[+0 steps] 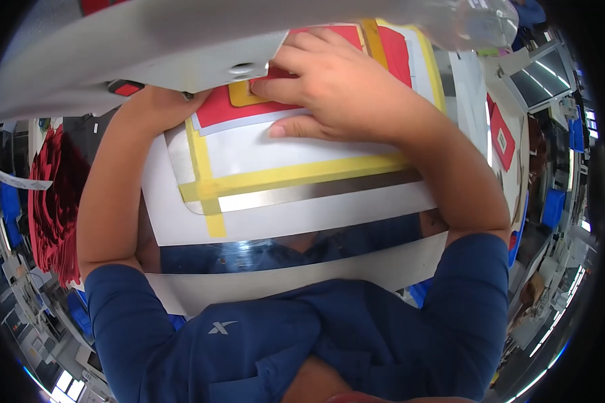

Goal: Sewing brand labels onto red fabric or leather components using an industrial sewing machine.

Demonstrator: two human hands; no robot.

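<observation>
Red fabric (215, 109) lies over a white sheet (282, 158) edged with yellow tape (302, 173), on a metal plate (269, 201). My right hand (316, 84) rests palm down on the red fabric, its fingers apart and its thumb on the white sheet. Its fingers touch a yellow flat piece (244, 95) that lies on the fabric. My left hand (168, 106) is at the fabric's left edge, under the machine head; its fingers are mostly hidden there, so I cannot see whether it holds anything.
A pale machine arm (181, 54), seemingly a sewing machine's, crosses above the work. Red cloth pieces (57, 208) hang in a stack at left. At right are a red piece (501, 138) on a white surface and a screen (541, 77). A shiny table edge (282, 252) lies before me.
</observation>
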